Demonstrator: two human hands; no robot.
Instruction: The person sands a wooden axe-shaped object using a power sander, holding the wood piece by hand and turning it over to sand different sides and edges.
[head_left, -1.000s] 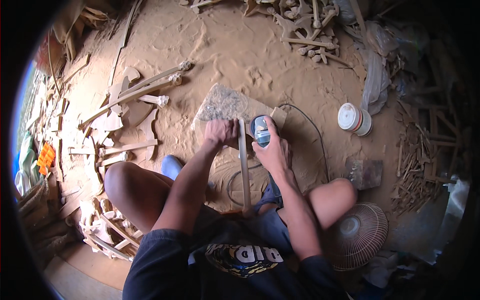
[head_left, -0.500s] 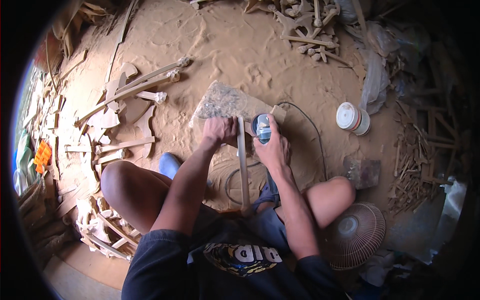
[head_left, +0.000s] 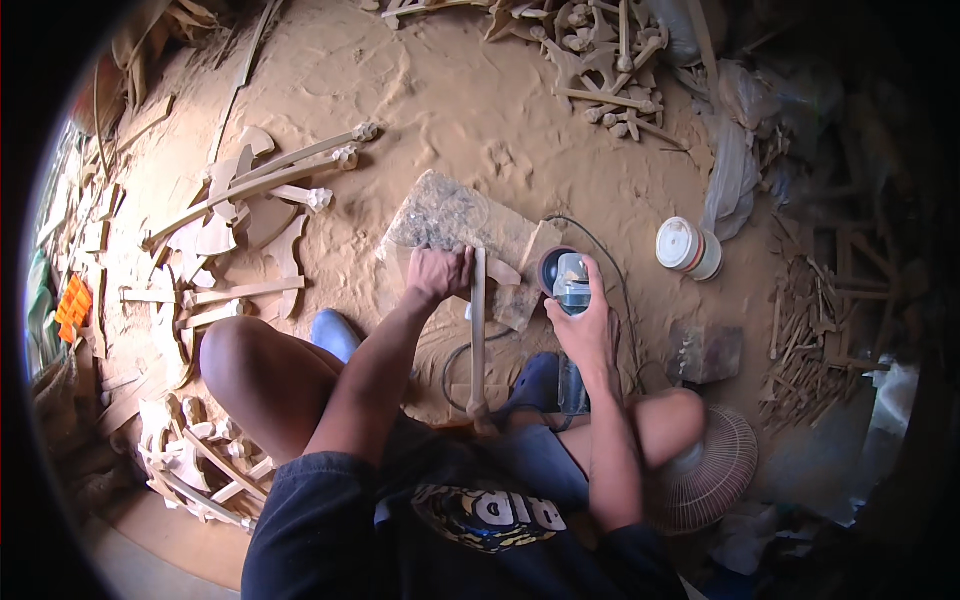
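Note:
My left hand (head_left: 440, 272) is closed around a pale carved wooden piece at the near edge of a worn block (head_left: 436, 212). A long wooden leg (head_left: 479, 345) of that piece runs back toward my lap and ends in a carved knob; a short tapered arm sticks out on the right. My right hand (head_left: 588, 318) grips an angle grinder (head_left: 572, 290) from above, its round disc facing left. A gap separates the disc from the wood. Part of the piece is hidden under my left fingers.
Carved wooden parts (head_left: 250, 210) lie piled to the left, with more stacked (head_left: 610, 75) at the far right. A white lidded tub (head_left: 688, 248), a fan (head_left: 712, 470) and wood scraps (head_left: 815, 350) stand on my right. The grinder's cable (head_left: 625, 300) loops over the dusty ground.
My right hand has drawn the grinder to the right and a little nearer me, away from the wood. My left hand keeps its hold, almost in the same place.

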